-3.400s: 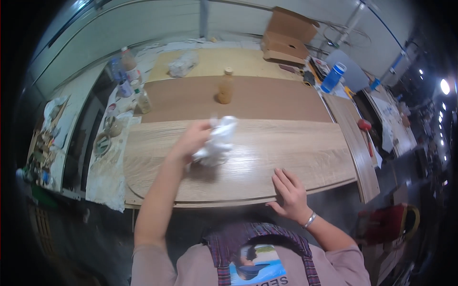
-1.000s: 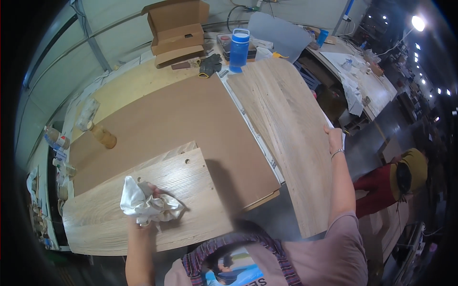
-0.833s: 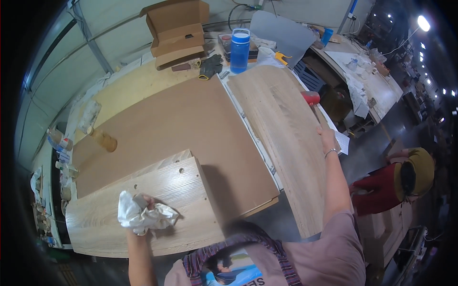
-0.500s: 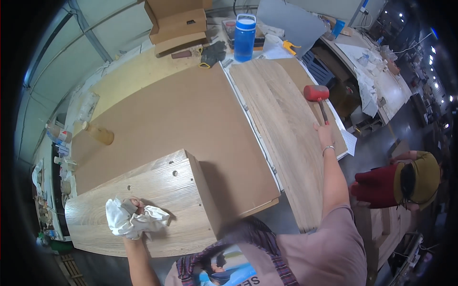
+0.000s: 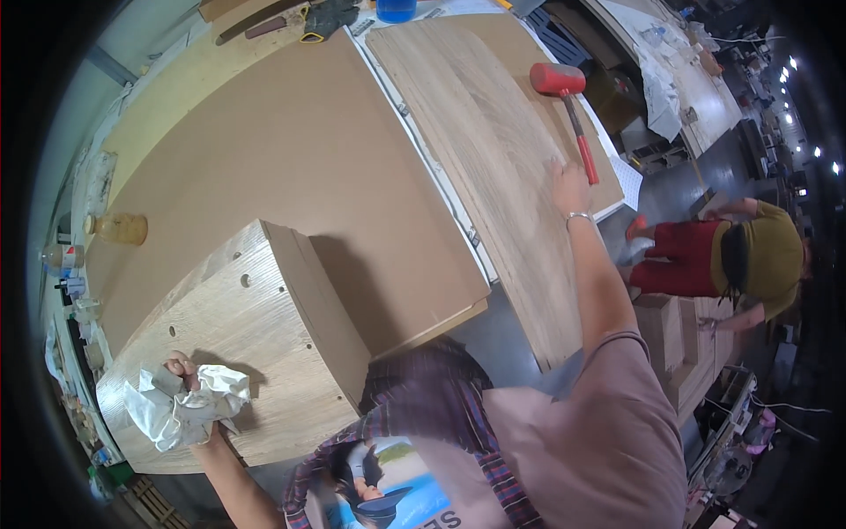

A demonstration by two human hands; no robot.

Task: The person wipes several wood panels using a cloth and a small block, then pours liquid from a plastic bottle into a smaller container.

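Observation:
My left hand (image 5: 182, 370) is closed on a crumpled white cloth (image 5: 189, 410), resting on the top face of a stack of wood-grain boards (image 5: 291, 353) with drilled holes. The cloth partly hides its fingers. My right hand (image 5: 571, 187) lies at the right edge of a long wood-grain panel (image 5: 476, 132), fingers apart and holding nothing that I can see. Just right of it is a red-headed mallet (image 5: 560, 79), lying on cardboard with its handle end beside the hand.
A large brown cardboard sheet (image 5: 264, 150) covers the bench. At its left stands a jar (image 5: 119, 229) of yellowish liquid. Dark gloves (image 5: 328, 18) and a blue bottle (image 5: 396, 9) are at the far edge. A person (image 5: 723, 256) in red trousers stands at the right.
My right hand has come off the mallet handle, and the mallet now lies beside it. The view has tilted and shifted. My left hand still holds the cloth on the boards.

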